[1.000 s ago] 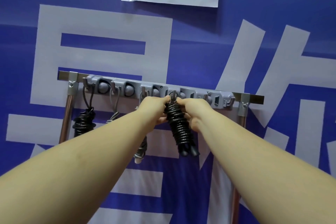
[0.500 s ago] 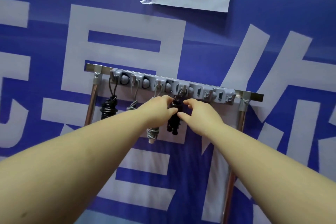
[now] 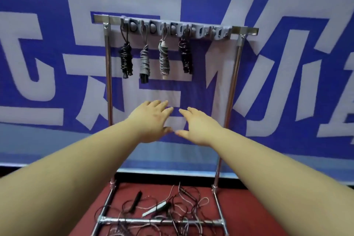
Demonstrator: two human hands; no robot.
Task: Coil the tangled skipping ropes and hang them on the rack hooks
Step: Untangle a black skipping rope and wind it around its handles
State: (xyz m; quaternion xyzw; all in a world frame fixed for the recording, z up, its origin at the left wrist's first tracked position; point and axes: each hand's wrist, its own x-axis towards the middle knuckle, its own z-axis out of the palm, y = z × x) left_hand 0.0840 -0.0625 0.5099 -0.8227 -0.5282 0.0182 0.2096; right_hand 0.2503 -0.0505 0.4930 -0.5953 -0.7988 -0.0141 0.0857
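Observation:
Several coiled skipping ropes hang from the grey hook strip [image 3: 208,31] on the metal rack [image 3: 234,74]: a black coil [image 3: 126,59] at the left, two grey coils [image 3: 144,63] [image 3: 164,58], and a black coil [image 3: 185,55] at the right. My left hand [image 3: 151,119] and my right hand [image 3: 195,126] are held out below the coils, fingers straight and spread, holding nothing. A tangle of loose ropes [image 3: 172,210] with dark and pale handles lies on the red floor across the rack's base bar.
The rack stands against a blue banner with large white characters [image 3: 57,63]. Its chrome base bar [image 3: 159,221] and side feet run along the red floor [image 3: 258,216]. The hooks at the right end of the strip carry nothing.
Both hands have let go of the right black coil, which now hangs on its hook, and dropped well below the strip. The view has pulled back and tilted down to show the floor.

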